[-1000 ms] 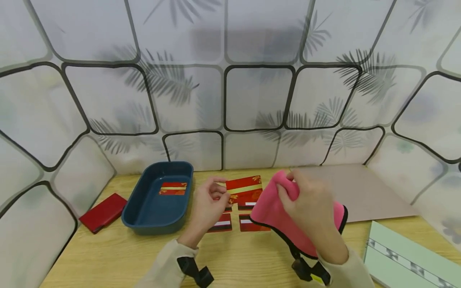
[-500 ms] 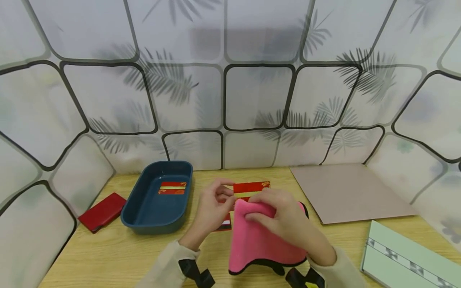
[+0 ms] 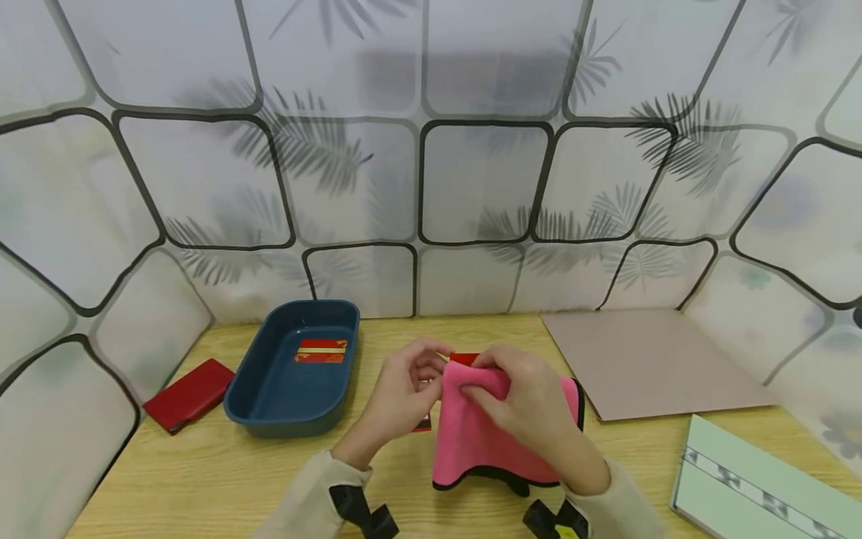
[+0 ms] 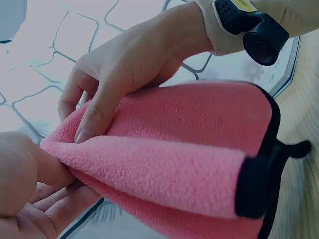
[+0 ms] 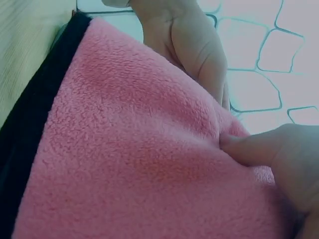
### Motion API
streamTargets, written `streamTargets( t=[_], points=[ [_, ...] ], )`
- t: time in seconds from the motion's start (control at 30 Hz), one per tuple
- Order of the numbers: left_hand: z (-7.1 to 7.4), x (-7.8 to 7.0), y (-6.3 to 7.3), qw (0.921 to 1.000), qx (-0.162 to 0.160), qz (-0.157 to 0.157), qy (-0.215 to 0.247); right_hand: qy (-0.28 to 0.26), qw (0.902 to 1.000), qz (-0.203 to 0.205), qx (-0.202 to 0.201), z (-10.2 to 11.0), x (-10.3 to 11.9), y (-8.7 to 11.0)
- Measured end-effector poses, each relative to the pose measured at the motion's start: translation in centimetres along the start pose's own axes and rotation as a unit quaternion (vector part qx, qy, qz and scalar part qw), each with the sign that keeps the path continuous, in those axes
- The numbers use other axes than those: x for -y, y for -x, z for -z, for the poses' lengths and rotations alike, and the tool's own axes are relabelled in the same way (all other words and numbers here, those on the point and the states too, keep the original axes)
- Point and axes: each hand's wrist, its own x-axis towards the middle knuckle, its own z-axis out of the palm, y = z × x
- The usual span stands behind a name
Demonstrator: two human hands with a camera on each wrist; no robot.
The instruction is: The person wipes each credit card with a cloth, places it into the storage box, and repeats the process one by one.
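A pink fleecy cloth (image 3: 481,449) with black edging hangs from my right hand (image 3: 528,404), which pinches its upper part between thumb and fingers. Just to the left, my left hand (image 3: 402,385) holds a red and gold card (image 3: 463,358) by its left end. Only a strip of that card's top shows; the cloth covers the rest. In the left wrist view the cloth (image 4: 179,159) is folded over near the fingertips of both hands. Below my left hand, part of another card (image 3: 423,424) peeks out on the table beside the cloth.
A blue tray (image 3: 286,393) at left contains a red and gold card (image 3: 321,351). Left of it lies a red wallet-like case (image 3: 190,395). At right are a greyish-pink board (image 3: 660,367) and a pale green notebook-like item (image 3: 761,471). Patterned fabric (image 3: 485,187) encloses the wooden table.
My right hand has brought the cloth leftward onto the card in my left hand. The card, earlier in plain sight, is now mostly covered, as are the cards lying on the table.
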Motion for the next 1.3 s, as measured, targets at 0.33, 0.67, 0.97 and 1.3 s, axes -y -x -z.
streamTargets(
  t=[0.33, 0.67, 0.97, 1.3],
  points=[
    [-0.4, 0.3, 0.1, 0.9995, 0.003, -0.014, -0.028, 0.071, 0.9921, -0.103, 0.005, 0.4, 1.6, 0.2],
    [-0.2, 0.8, 0.0, 0.9999, -0.003, 0.006, -0.016, 0.093, 0.9799, -0.174, 0.032, 1.1, 1.9, -0.1],
    [0.3, 0.4, -0.1, 0.9993, -0.005, 0.038, -0.001, 0.070, 0.9750, -0.201, 0.066, 2.2, 0.3, -0.5],
    [0.5, -0.4, 0.1, 0.9965, -0.050, 0.061, -0.027, 0.077, 0.9659, -0.235, 0.075, 3.7, -2.1, -0.7]
  ],
)
